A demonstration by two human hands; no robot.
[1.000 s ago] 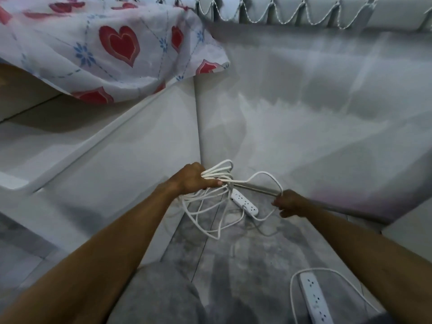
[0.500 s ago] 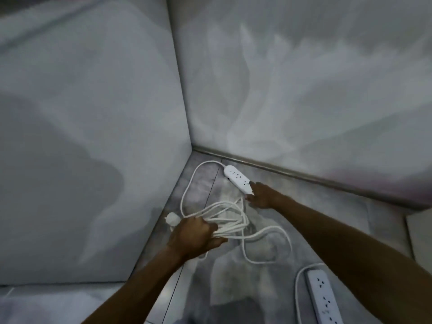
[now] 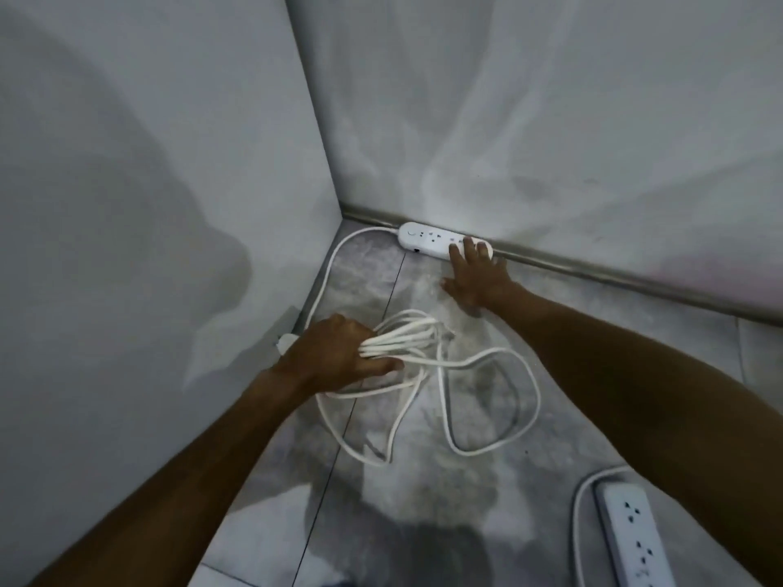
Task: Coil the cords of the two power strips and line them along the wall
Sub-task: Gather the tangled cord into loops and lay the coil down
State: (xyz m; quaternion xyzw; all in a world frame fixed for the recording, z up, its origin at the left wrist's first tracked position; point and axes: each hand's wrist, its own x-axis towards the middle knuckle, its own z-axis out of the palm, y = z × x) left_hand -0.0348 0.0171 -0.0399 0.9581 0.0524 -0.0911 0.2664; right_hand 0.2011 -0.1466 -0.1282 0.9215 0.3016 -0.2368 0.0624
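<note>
Power strip [image 3: 428, 241] at wall [image 3: 551, 120], right hand [image 3: 478, 281] spread flat on it; left hand [image 3: 334, 353] grip clenches cord bundle [image 3: 406, 336].

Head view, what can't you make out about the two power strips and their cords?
Head view:
- Power strip by the wall: its right end, covered by the right hand.
- Second power strip: lower end and most of its cord, cut off by the bottom edge.
- Plug: mostly hidden behind the left hand, which grips the coiled cord.
</note>
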